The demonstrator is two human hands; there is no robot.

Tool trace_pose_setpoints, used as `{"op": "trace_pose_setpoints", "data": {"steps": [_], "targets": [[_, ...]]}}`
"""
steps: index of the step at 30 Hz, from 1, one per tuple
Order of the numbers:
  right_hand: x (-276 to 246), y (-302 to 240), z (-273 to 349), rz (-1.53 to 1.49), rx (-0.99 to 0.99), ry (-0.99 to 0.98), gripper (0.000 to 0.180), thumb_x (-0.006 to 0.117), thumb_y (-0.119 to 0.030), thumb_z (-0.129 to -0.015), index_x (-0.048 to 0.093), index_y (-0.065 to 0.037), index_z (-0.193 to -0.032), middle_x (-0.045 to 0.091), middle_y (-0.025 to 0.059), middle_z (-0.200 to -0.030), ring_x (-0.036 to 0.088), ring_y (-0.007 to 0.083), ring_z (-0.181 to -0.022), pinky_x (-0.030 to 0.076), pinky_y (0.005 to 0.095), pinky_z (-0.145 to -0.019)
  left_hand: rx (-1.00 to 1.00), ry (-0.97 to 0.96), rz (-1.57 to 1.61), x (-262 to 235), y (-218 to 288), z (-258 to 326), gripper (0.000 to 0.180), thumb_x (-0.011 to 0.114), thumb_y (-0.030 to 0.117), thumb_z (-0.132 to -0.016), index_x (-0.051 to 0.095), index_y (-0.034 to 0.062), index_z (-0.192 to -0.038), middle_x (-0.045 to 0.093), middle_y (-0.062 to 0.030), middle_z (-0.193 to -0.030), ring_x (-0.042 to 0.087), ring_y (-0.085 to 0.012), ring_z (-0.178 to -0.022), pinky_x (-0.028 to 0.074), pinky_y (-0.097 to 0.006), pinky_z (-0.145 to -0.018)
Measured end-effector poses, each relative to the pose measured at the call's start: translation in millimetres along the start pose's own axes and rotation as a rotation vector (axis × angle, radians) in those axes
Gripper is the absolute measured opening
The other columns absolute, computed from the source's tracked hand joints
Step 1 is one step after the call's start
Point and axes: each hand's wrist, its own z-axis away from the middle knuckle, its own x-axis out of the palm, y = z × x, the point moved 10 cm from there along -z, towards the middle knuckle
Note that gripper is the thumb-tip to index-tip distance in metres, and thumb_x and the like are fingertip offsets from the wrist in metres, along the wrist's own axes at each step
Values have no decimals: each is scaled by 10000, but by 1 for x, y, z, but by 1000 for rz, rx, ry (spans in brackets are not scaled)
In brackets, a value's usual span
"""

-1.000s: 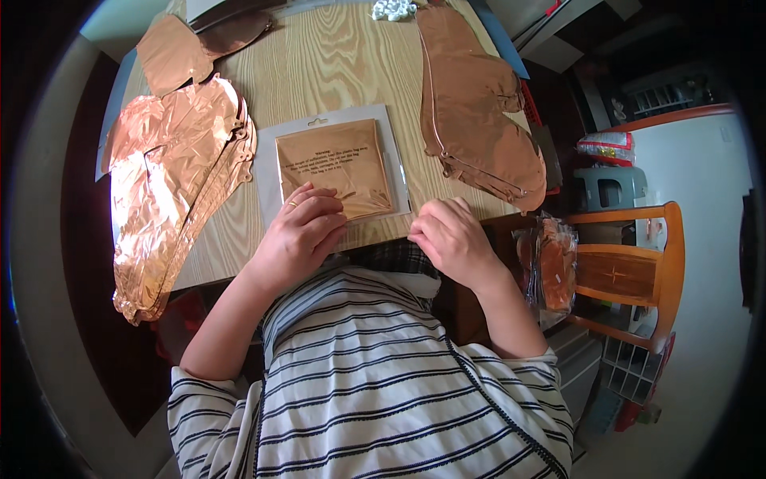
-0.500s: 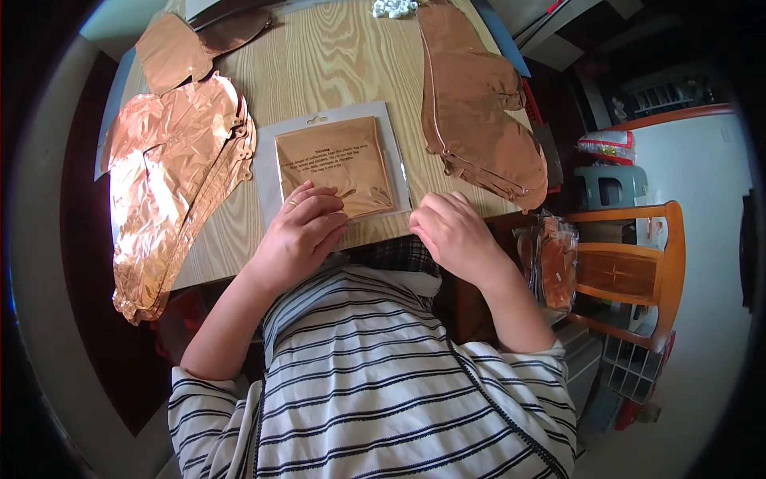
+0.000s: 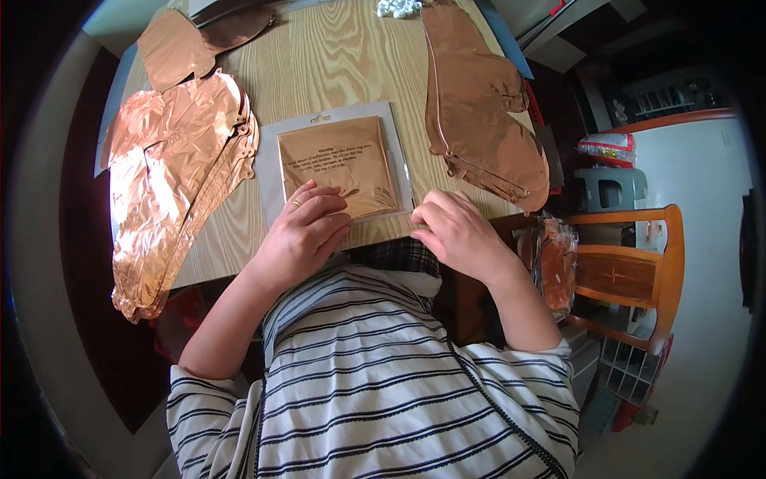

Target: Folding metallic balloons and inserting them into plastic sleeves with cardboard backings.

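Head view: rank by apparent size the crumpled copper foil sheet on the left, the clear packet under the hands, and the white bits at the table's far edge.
1. Crumpled copper foil sheet, largest.
2. Clear packet holding a folded copper sheet, clearly smaller.
3. White bits, smallest; they lie farthest from the camera and are partly cut off, so their look shrinks somewhat.
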Motion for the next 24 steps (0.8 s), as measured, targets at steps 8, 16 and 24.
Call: {"op": "trace_pose_setpoints", "data": {"steps": [8, 16, 24], "targets": [[13, 10, -2, -59, 32, -145, 153, 695, -69, -851, 544, -55, -866, 539, 104, -877, 572, 313, -838, 453, 422, -765, -6, 4, 3, 0, -1, 0, 203, 755, 46, -809, 711, 53, -1007, 662, -100, -1085, 629, -323, -1145, 439, -517, -1070], [12, -33, 15, -104, -68, -129, 131, 672, -65, -854, 542, -53, -868, 497, 85, -851, 540, 282, -820, 414, 391, -762, -18, -40, 17, 2, 0, 1, 210, 747, 51, -815, 718, 47, -1023, 659, -102, -1101, 625, -310, -1158, 428, -509, -1091], [25, -93, 25, -257, -255, -68, 116, 650, -119, -863, 542, -78, -857, 488, 60, -836, 524, 241, -800, 398, 373, -753, -21, -61, -7, 1, 0, -2, 254, 749, 73, -807, 708, 48, -1056, 656, -107, -1109, 621, -315, -1165, 425, -499, -1093]]}}
